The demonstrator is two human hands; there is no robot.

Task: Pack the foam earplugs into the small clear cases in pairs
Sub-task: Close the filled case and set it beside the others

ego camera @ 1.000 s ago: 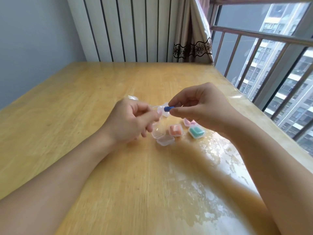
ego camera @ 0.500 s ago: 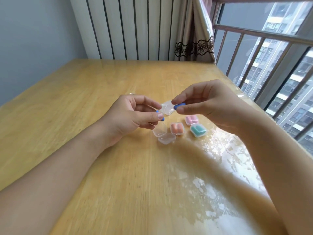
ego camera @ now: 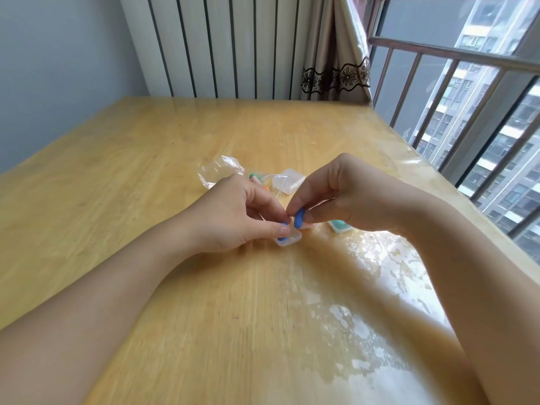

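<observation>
**Blue earplugs meet over an open case**

Two bare hands work low over a wooden counter by a barred window. The right hand pinches a blue foam earplug between thumb and forefinger; its long axis stands nearly upright, tilted slightly, the lower end pointing down toward a small clear case on the counter just beneath. The left hand has its fingers curled, thumb and forefinger pinching a second blue earplug at the case's near edge; most of that plug is hidden, so its direction cannot be told. Whether it already sits inside the case cannot be told either.

Behind the right hand a case holding teal earplugs peeks out, its lid state hidden. Farther back lies another clear case, closed, contents unclear, beside a crumpled clear plastic bag with green and orange earplugs just visible at its mouth.
</observation>
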